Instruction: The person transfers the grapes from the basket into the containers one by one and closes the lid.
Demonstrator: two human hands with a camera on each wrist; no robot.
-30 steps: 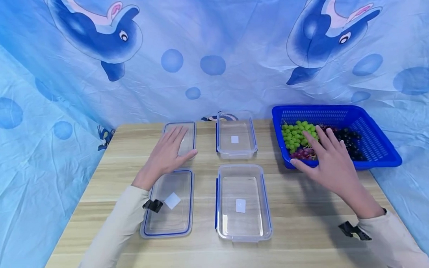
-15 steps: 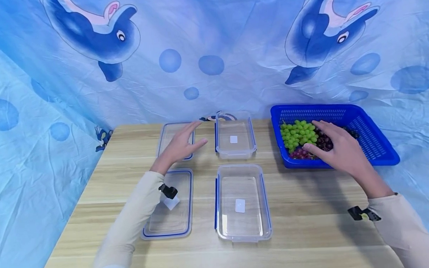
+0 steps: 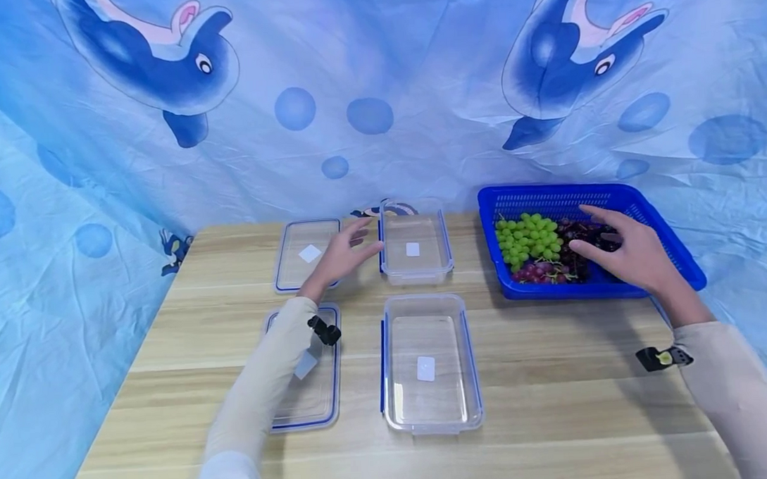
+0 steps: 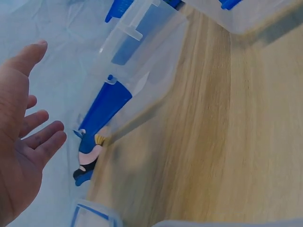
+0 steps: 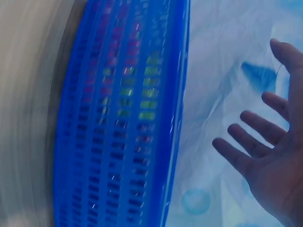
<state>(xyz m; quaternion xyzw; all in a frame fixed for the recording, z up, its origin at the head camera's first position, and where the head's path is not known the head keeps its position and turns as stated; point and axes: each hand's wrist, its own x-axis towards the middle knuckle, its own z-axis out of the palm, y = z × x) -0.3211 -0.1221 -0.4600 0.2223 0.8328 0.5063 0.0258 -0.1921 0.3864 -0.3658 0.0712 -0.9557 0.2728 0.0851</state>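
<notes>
My left hand point(image 3: 344, 256) holds nothing, its fingers spread over the far lid point(image 3: 291, 267) and its fingertips close to the left side of the far clear food container point(image 3: 413, 228). In the left wrist view, the left hand point(image 4: 23, 132) appears apart from that container point(image 4: 156, 71). Over the blue basket point(image 3: 507, 290), my right hand point(image 3: 634, 255) hovers with thumb and fingers parted and nothing between them. Green grapes point(image 3: 528, 240), red grapes point(image 3: 540, 272) and dark grapes point(image 3: 576, 234) lie inside, the dark ones partly hidden by the hand. The right wrist view shows the right hand point(image 5: 270, 156) beyond the basket's rim.
A larger clear container point(image 3: 434, 407) stands at the front middle of the wooden table point(image 3: 554, 417). Left of it lies a blue-edged lid point(image 3: 300, 404), partly under my left forearm. A blue dolphin-print cloth point(image 3: 418, 139) hangs behind the table.
The left hand has moved right, from above the far lid toward the far container. My right hand has shifted right over the basket, from the green grapes to the dark ones.
</notes>
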